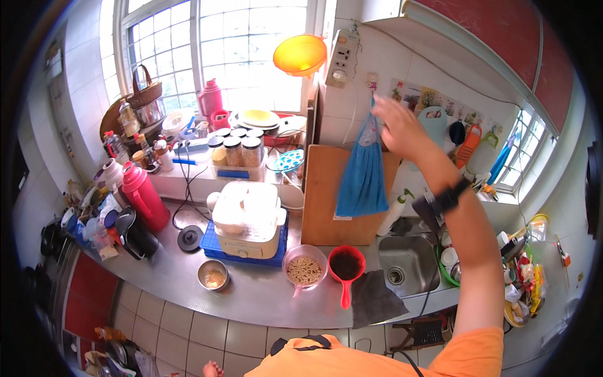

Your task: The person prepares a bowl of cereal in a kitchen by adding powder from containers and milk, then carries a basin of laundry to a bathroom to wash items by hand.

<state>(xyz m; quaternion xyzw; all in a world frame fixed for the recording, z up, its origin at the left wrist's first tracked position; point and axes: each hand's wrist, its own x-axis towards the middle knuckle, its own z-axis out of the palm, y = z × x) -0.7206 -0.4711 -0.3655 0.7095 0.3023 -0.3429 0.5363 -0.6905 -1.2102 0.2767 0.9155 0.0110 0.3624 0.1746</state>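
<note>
My right hand (396, 125) is raised beside the wall hook (371, 80), fingers loosely bent and apart over the top of a hanging blue towel (361, 182); whether they touch it is unclear. My left hand (212, 369) shows only partly at the lower edge, fingers loosely curled, with nothing visible in them. On the steel counter (157, 276) are a small steel bowl (213, 283), a pink strainer of grains (304, 279), a red ladle-like container of dark contents (345, 289) and a cream electric cooker (246, 232) on a blue base (212, 245).
A sink (408, 283) is at the right, a wooden board (320, 201) behind the towel, pink flasks (144, 195) and a dark kettle (138, 232) at the left. Spice jars (233, 154) stand on the windowsill; cluttered dishes (521, 289) lie far right. An orange bowl (298, 53) hangs above.
</note>
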